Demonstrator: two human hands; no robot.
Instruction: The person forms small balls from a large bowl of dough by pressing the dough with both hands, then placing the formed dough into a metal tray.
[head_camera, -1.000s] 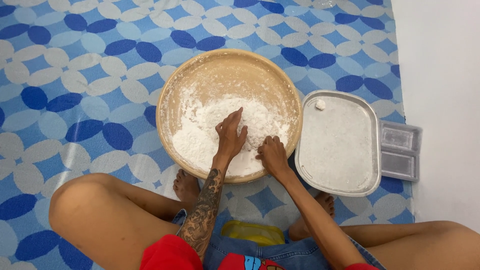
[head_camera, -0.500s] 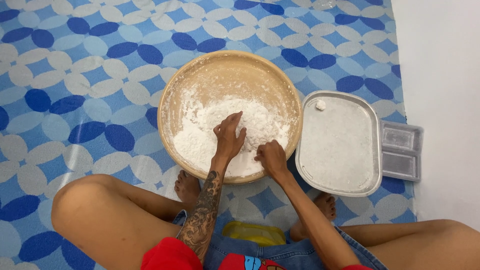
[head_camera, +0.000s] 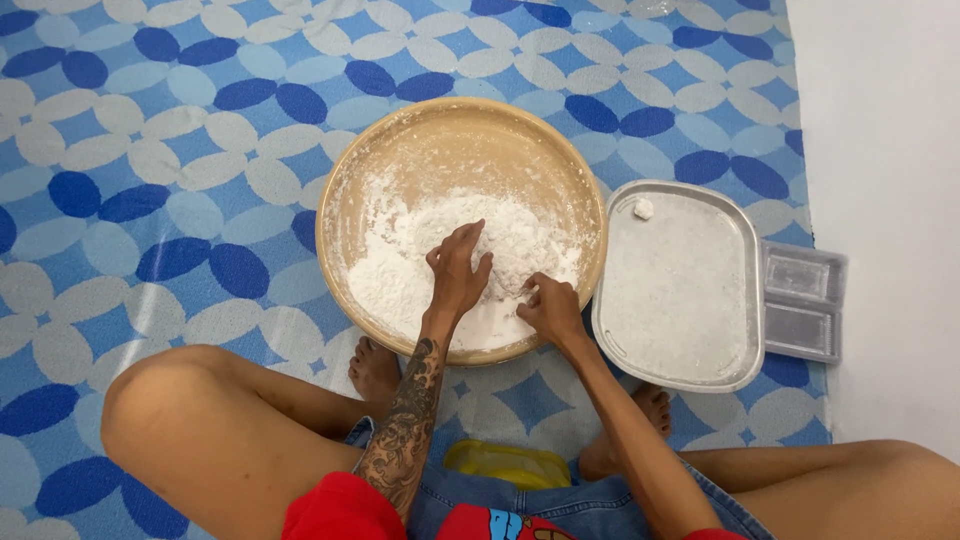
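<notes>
A round bowl (head_camera: 460, 140) sits at the centre of the frame on a patterned mat (head_camera: 150, 200), with a heap of flour (head_camera: 400, 275) in its lower half. Both hands are in the flour: the left hand (head_camera: 458, 270) at mid-bowl, the right hand (head_camera: 550, 308) just right of it near the lower rim. Touching the bowl's right side lies a metal tray (head_camera: 680, 320), a small lump (head_camera: 642, 209) in its upper left corner. A clear container (head_camera: 802, 302) lies at the tray's right edge. A lidded tub (head_camera: 505, 465) sits bottom centre, between the legs.

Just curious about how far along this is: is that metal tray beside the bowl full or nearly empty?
Nearly empty. The metal tray holds only a dusting of white powder and one small white lump near its far corner.
</notes>
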